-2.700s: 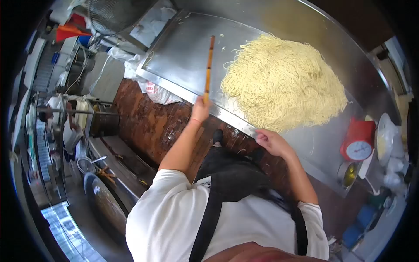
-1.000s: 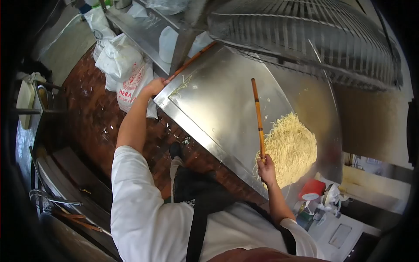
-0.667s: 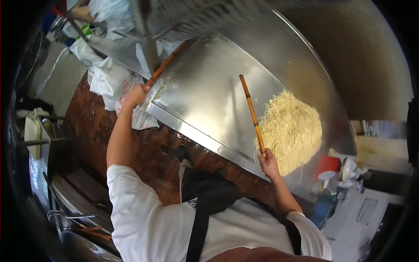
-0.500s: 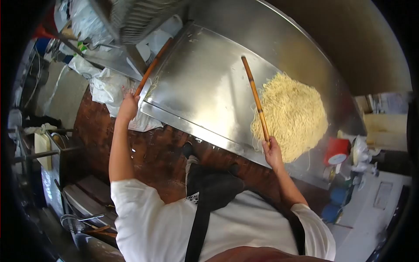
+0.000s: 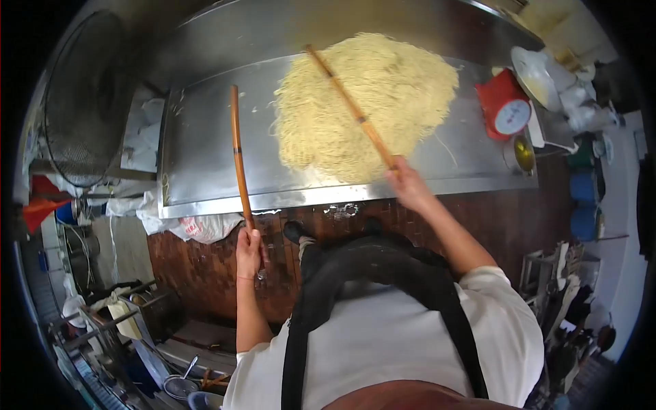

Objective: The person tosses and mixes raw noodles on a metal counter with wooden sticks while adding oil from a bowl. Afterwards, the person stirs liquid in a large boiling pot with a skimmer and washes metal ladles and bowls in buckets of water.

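A broad heap of pale yellow noodles (image 5: 410,89) lies spread on the steel worktable (image 5: 205,143). My left hand (image 5: 249,253) is wrapped round the lower end of a brown wooden stick (image 5: 239,160), out in front of the table's near edge. That stick points away from me, over the bare steel left of the noodles. In my right hand (image 5: 408,183), at the near edge of the heap, is a second wooden stick (image 5: 348,102) with dark bands. It slants up and left across the noodles in this view, its tip near the heap's far left side.
A red dial scale (image 5: 502,109) stands at the table's right end, with a jar of yellow liquid (image 5: 523,153) beside it. A large round fan (image 5: 85,99) is at the left. White plastic bags (image 5: 205,227) lie on the brown floor (image 5: 198,263) below the table.
My view has swung right, so the noodles now sit nearer the middle. The left stick has come from the table's left end to over its surface; the right stick now crosses the heap.
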A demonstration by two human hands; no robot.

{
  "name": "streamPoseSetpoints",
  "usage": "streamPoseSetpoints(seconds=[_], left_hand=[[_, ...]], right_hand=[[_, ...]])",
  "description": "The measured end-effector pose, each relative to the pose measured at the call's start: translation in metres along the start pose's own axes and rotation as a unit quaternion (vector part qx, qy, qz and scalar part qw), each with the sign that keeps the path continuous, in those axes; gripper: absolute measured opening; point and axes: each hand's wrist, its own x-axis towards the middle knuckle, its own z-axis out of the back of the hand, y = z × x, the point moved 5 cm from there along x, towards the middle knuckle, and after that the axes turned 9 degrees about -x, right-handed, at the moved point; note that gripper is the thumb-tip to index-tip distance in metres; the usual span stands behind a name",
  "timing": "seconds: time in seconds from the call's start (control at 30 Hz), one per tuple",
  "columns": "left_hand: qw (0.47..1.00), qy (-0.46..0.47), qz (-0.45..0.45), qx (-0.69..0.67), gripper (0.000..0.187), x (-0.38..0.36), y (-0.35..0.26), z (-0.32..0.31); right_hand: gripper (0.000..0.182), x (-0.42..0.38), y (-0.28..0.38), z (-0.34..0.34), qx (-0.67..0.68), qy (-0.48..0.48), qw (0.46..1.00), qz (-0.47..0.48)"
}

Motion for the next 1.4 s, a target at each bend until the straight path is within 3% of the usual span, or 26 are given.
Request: streamPoseSetpoints(seconds=[0.07,0.1,0.13,0.17,0.2,0.23,0.27,0.33,0.37,0.47,0.53,0.6,0.7,0.8,1.03,1.33,1.4], left_hand=[[0.998,0.041,0.029,0.032,0.028,-0.020,-0.025,-0.050],[0.996,0.058,0.045,0.046,0.028,-0.027,-0.032,-0.069],[0.987,0.068,-0.025,0.143,0.028,-0.030,-0.043,-0.079],[0.963,0.076,-0.096,0.241,0.029,-0.031,-0.054,-0.086],[0.924,0.083,-0.167,0.334,0.030,-0.033,-0.065,-0.097],[0.907,0.085,-0.156,0.383,0.032,-0.039,-0.083,-0.112],[0.896,0.095,-0.155,0.406,0.032,-0.037,-0.090,-0.123],[0.872,0.116,-0.157,0.449,0.033,-0.029,-0.104,-0.144],[0.859,0.125,-0.096,0.487,0.037,-0.021,-0.111,-0.162],[0.816,0.153,-0.159,0.534,0.043,0.022,-0.116,-0.214],[0.821,0.164,-0.154,0.524,0.047,0.070,-0.113,-0.247],[0.843,0.216,-0.239,0.431,0.050,0.127,-0.090,-0.280],[0.902,0.230,-0.125,0.343,0.050,0.156,-0.084,-0.329],[0.901,0.246,-0.146,0.327,0.049,0.148,-0.087,-0.349],[0.887,0.276,-0.059,0.365,0.045,0.090,-0.105,-0.408],[0.832,0.345,-0.030,0.434,0.040,0.041,-0.084,-0.518],[0.817,0.362,-0.048,0.447,0.043,0.039,-0.075,-0.539]], right_hand=[[0.029,-0.035,-0.044,0.073,0.001,0.009,0.998,-0.058],[0.030,-0.056,-0.048,0.115,-0.060,-0.016,0.997,-0.052],[0.030,-0.075,-0.055,0.147,-0.118,-0.044,0.991,-0.053],[0.031,-0.081,-0.070,0.170,-0.107,0.011,0.990,-0.089],[0.031,-0.085,-0.095,0.179,-0.131,-0.027,0.991,-0.032],[0.032,-0.085,-0.092,0.188,-0.101,0.031,0.989,-0.103],[0.033,-0.083,-0.083,0.195,-0.070,0.088,0.978,-0.174],[0.032,-0.063,-0.102,0.171,-0.010,0.116,0.974,-0.193],[0.032,-0.048,-0.112,0.153,0.021,0.130,0.971,-0.202],[0.029,-0.001,-0.110,0.100,0.112,0.091,0.973,-0.182],[0.027,0.032,-0.106,0.070,0.222,0.063,0.955,-0.187],[0.026,0.077,-0.105,0.046,0.321,0.037,0.930,-0.176],[0.020,0.118,-0.105,0.045,0.398,-0.002,0.907,-0.139],[0.018,0.127,-0.105,0.064,0.446,-0.020,0.888,-0.114],[0.012,0.074,-0.135,0.149,0.569,-0.004,0.819,-0.076],[0.009,0.017,-0.242,0.240,0.580,-0.080,0.808,-0.059],[0.008,0.020,-0.261,0.248,0.514,-0.086,0.851,-0.063]])
